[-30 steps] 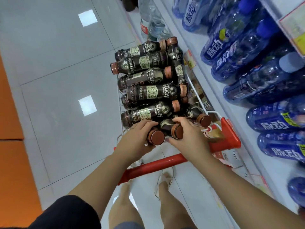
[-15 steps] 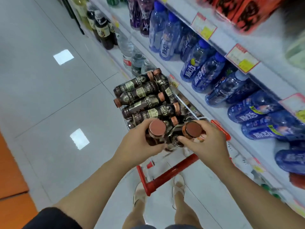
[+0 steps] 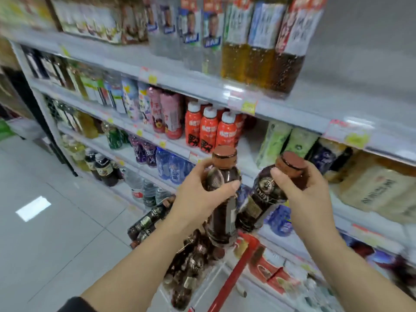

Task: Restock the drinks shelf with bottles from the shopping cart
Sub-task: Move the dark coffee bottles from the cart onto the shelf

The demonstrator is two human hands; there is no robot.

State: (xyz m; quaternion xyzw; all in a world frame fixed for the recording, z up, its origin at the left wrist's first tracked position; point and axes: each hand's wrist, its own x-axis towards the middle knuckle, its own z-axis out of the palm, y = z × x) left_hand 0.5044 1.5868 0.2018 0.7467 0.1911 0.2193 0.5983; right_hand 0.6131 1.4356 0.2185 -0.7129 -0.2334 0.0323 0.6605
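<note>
Head view: both hands are loaded. The left hand (image 3: pixel 198 194) is wrapped round the shoulder of one brown-capped bottle (image 3: pixel 218 226), held upright just below its cap. The right hand (image 3: pixel 308 194) grips the neck of a second brown-capped bottle (image 3: pixel 258 199), tilted with its base toward the first; whether the two touch is unclear. Both hang above the handle end of the shopping cart (image 3: pixel 230 280), where more dark bottles (image 3: pixel 189 262) of the same kind lie heaped. In my judgement, gripping high leaves each base free to be set down first. A bare stretch of the drinks shelf (image 3: pixel 248 154), near its front edge between the red bottles (image 3: pixel 209 129) and the green packs (image 3: pixel 286 140), appears the likely destination. Restocking looks to be at an early stage.
</note>
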